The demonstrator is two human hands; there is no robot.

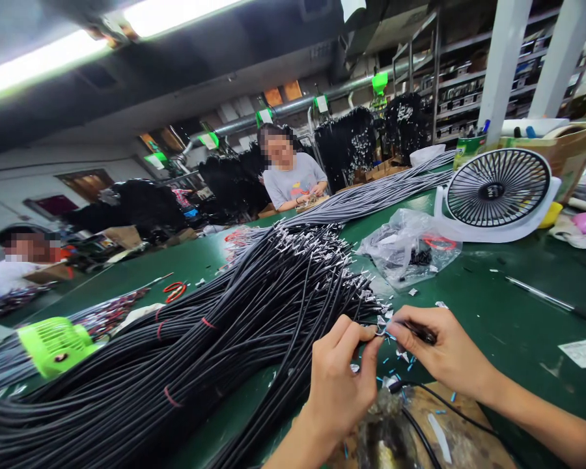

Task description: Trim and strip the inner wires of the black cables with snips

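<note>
My left hand (344, 374) pinches a thin cable end between thumb and index finger, beside a large bundle of black cables (195, 345) with pale stripped ends. Close by on the right, my right hand (432, 345) has its thumb and forefinger at the same cable end, and a dark tool (422, 332), mostly hidden by the fingers, lies in its grasp. Small blue pieces (379, 363) and white scraps are scattered under both hands. Below them is a brown board (461, 430) with a black cord and a clear plastic-wrapped item on it.
A white fan (498, 189) stands at the right behind a clear plastic bag (410, 247). Grey cables (385, 195) run across the green table (522, 332). Orange-handled scissors (174, 291) and a green fan (56, 346) are at the left. Two people sit across the table.
</note>
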